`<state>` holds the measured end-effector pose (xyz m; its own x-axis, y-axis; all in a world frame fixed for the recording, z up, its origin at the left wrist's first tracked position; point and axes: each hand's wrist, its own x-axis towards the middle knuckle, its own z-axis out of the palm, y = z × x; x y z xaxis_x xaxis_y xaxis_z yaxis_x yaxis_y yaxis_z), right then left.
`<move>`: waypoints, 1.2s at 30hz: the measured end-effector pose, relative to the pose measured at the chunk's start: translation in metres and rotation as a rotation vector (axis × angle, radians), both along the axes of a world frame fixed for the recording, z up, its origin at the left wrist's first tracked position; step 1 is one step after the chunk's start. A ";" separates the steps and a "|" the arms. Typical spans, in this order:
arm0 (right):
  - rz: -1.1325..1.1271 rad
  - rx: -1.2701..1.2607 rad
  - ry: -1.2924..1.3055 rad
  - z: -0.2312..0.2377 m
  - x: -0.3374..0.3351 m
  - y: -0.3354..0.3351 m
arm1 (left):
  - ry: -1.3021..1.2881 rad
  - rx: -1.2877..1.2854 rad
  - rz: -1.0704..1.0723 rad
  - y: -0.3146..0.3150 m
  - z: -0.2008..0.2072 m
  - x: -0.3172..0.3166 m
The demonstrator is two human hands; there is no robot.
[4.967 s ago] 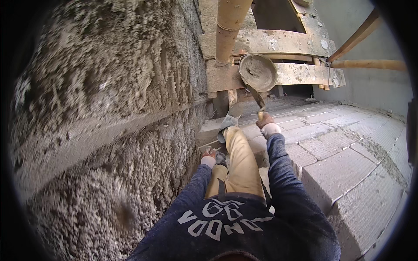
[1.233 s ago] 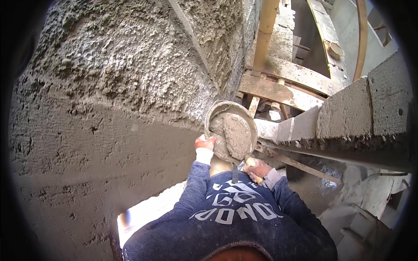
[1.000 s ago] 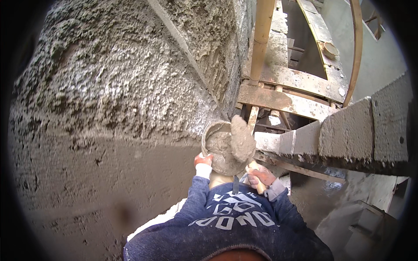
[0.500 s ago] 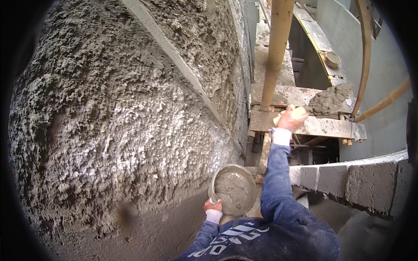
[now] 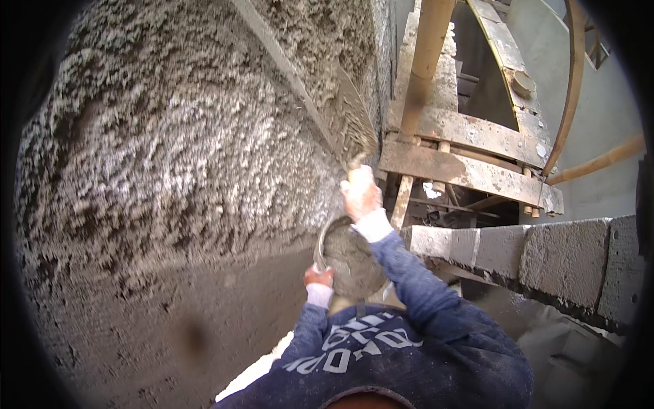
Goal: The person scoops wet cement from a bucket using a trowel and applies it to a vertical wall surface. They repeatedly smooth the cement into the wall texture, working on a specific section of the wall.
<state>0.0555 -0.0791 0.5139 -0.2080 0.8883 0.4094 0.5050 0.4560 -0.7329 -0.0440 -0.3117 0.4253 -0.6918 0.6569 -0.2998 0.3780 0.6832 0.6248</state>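
Note:
My right hand (image 5: 360, 193) is raised and shut on the handle of a trowel (image 5: 354, 121), whose mortar-smeared blade lies against the rough plastered wall (image 5: 170, 157). Lower down, my left hand (image 5: 319, 277) grips the rim of a round metal pan (image 5: 347, 262) filled with wet grey mortar, held close to my chest. A straight thin strip (image 5: 286, 68) runs diagonally across the wall beside the blade. Both arms wear dark blue sleeves with white cuffs.
A wooden pole (image 5: 424, 65) and plank scaffolding (image 5: 470, 167) stand to the right of the wall. A grey concrete block wall (image 5: 545, 255) runs along the right. The lower part of the plastered wall (image 5: 136, 327) is smoother and darker.
My right hand has swung the trowel from the scaffold side leftward onto the wall. The pan in my left hand has stayed low near my chest. The view has tilted slightly.

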 end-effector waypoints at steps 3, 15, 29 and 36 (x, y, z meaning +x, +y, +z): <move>0.116 -0.396 -0.096 -0.029 0.122 -0.090 | -0.006 0.017 0.012 0.008 0.010 0.011; 0.369 -0.718 -0.563 -0.121 0.215 -0.169 | -0.002 0.106 -0.120 0.050 0.085 0.069; 0.663 -1.688 0.409 -0.008 0.220 -0.174 | -0.208 0.232 0.042 0.016 0.047 0.056; 0.528 -1.661 0.924 0.051 0.221 -0.149 | -0.156 0.134 0.114 0.025 0.013 0.044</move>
<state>0.2765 -0.2280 0.5648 -0.7822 0.3747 -0.4978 -0.1478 -0.8878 -0.4359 -0.0001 -0.2863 0.4384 -0.7157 0.6186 -0.3242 0.1952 0.6228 0.7576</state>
